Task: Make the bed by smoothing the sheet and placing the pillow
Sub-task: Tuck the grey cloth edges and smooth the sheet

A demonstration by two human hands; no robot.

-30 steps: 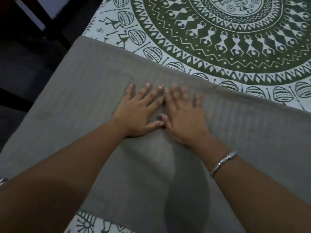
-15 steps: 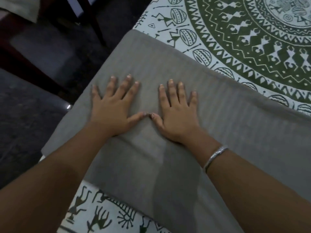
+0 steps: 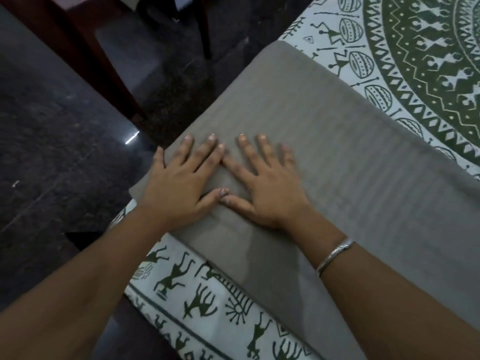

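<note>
Grey sheet (image 3: pixel 337 178), one, left hand (image 3: pixel 179 185), right hand (image 3: pixel 267 188) pressing flat

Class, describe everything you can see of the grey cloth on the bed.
The grey cloth is plain, soft-looking fabric with faint ribbed stripes, lying flat as a wide band across the green-and-white printed sheet. Its left end lies at the sheet's edge. The left hand and right hand press flat on it, fingers spread, thumbs touching.

Home bedroom: printed bedsheet (image 3: pixel 426 74), dark polished floor (image 3: pixel 52 131), wooden furniture leg (image 3: pixel 104 63).
</note>
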